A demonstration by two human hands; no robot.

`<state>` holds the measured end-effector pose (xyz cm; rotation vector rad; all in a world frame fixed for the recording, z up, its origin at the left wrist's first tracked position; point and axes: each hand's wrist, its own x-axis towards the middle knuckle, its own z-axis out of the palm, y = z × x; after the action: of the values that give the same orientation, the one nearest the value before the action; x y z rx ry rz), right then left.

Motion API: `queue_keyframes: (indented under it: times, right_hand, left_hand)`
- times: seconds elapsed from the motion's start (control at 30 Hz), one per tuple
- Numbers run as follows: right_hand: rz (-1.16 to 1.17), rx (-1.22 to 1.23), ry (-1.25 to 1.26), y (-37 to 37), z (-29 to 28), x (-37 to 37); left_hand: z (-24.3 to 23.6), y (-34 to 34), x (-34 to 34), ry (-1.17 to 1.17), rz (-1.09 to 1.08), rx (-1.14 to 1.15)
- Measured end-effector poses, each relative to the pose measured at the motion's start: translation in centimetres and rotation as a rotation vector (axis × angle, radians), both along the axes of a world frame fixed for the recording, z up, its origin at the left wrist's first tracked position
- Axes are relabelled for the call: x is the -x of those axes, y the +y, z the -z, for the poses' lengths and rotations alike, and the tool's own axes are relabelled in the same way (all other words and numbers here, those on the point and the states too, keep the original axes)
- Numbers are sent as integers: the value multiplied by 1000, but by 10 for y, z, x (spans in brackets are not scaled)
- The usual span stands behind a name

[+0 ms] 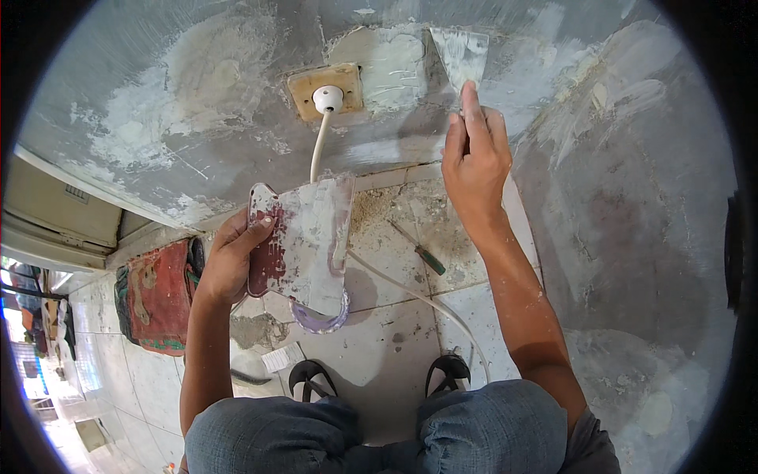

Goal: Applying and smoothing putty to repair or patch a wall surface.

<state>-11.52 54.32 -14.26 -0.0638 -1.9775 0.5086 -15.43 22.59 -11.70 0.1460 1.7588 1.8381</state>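
While the person squats facing the wall, both hands are busy.
Right hand (474,158): clenched on a putty knife (462,55), blade pressed to the grey wall (632,158) above the fingers.
Left hand (233,261): grasping a plaster-smeared board (308,237).
Between the hands: a socket plate (326,91) with white cable (318,146).
Below the right hand: a screwdriver (422,253) on the tiled floor (379,355).
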Motion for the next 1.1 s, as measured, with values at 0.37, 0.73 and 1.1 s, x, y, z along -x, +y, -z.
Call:
queue_keyframes:
  times: [0.37, 0.73, 1.1]
  right_hand:
    - [-34, 40, -124, -18, 57, -8]
    - [-52, -13, 35, -16, -12, 11]
    - [-59, 41, -175, -28, 69, -13]
  left_hand:
    - [0, -7, 4, 3, 22, -11]
    - [5, -9, 5, -23, 28, -28]
    - [1, -13, 5, -27, 15, -24]
